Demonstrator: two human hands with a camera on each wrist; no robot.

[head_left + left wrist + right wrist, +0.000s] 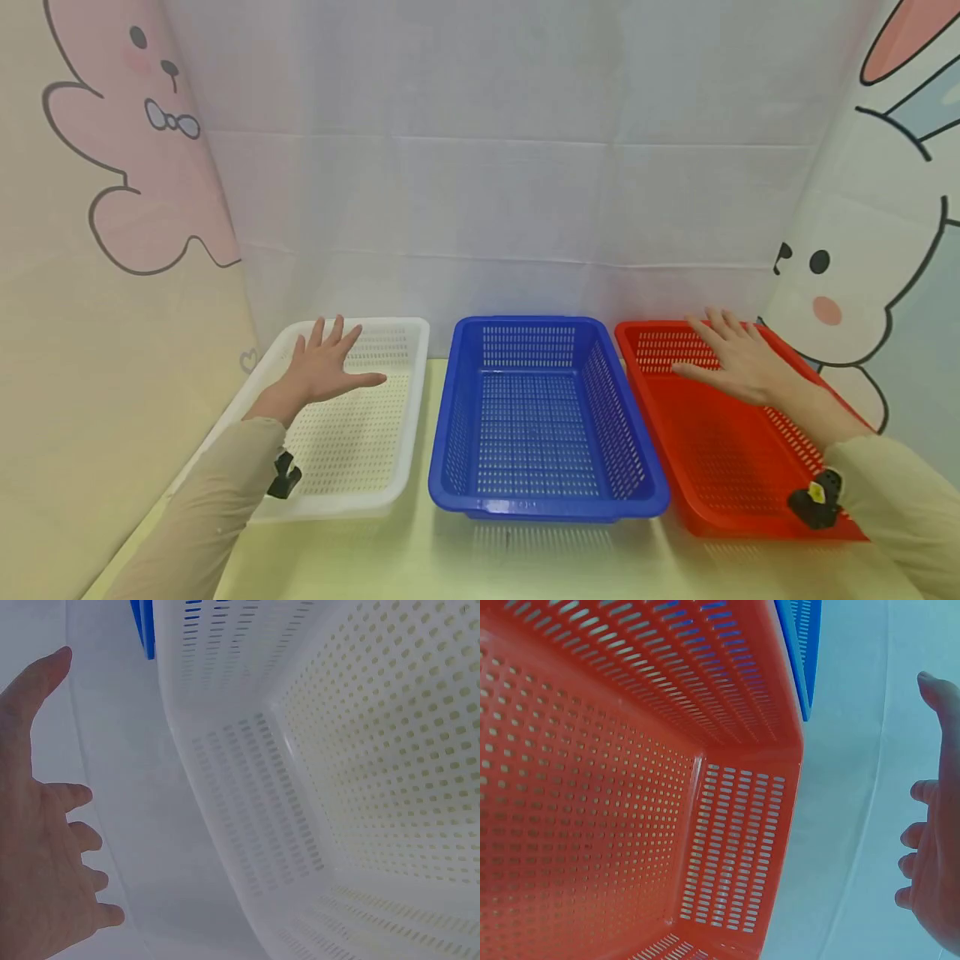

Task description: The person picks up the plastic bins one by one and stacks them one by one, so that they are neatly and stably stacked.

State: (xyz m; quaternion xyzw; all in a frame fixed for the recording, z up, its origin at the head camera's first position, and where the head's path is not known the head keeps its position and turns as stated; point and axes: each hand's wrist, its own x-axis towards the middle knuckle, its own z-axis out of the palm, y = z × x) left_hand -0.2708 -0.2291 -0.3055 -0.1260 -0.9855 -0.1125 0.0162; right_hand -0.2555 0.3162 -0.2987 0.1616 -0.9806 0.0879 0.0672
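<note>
Over the white basket (408, 417) on the left, my left hand (322, 371) is held with its fingers spread and nothing in its grasp. My right hand (738, 362) hovers over the red basket (705, 450) in the same way, fingers apart and holding nothing. Between the two stands a blue basket (536, 425) that neither hand touches. In the left wrist view the white basket's perforated floor (397, 735) shows bare. The red basket's floor (577, 810) is likewise bare in the right wrist view.
The three baskets stand side by side on a pale yellow table (337, 558). Behind them hangs a white cloth (510, 200). Cartoon-printed cloths close in the left side (120, 333) and the right side (922, 350). A small dark device is strapped at each wrist.
</note>
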